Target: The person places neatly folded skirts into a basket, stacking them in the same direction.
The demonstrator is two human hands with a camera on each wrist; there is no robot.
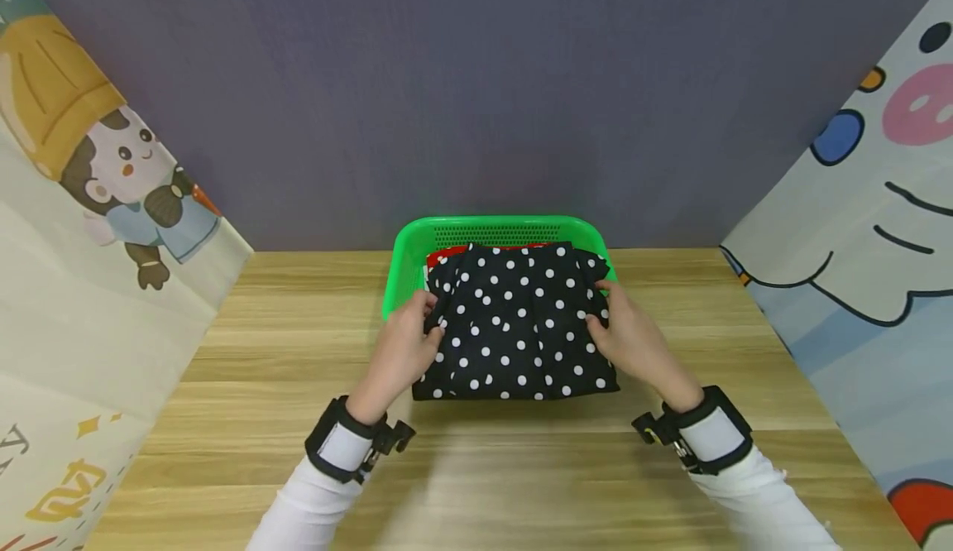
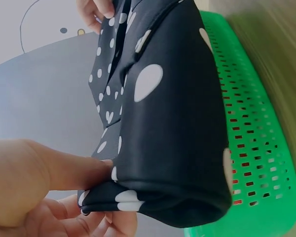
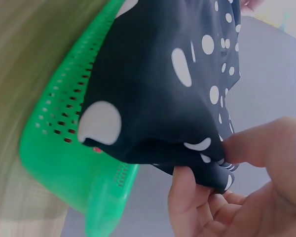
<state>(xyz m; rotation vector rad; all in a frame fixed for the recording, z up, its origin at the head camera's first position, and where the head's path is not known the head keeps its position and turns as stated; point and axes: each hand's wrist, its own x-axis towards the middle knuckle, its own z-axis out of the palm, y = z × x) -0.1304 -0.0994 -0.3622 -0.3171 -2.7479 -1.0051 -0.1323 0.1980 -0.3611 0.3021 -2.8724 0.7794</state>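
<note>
We are holding a folded black cloth with white dots (image 1: 514, 328) over the near rim of a green basket (image 1: 408, 261), which is sitting at the far end of a wooden table (image 1: 298, 352). Our left hand (image 1: 402, 348) is pinching the cloth's left edge, thumb on top and fingers curled beneath, as the left wrist view shows; our right hand (image 1: 629, 336) is gripping the right edge the same way. The cloth is hanging partly over the basket and partly over the table in front of it.

To our eye, the fold is keeping best if both hands are staying level and pulling gently apart, so the layers are not sliding open, and if the cloth is clearing the basket's near rim rather than catching on it.

Something red (image 1: 447, 255) is already lying inside the basket, peeping out behind the cloth, so the room left there is hard to judge. Cartoon-printed panels (image 1: 97, 203) are closing in both sides and a grey wall (image 1: 476, 79) is standing behind.
</note>
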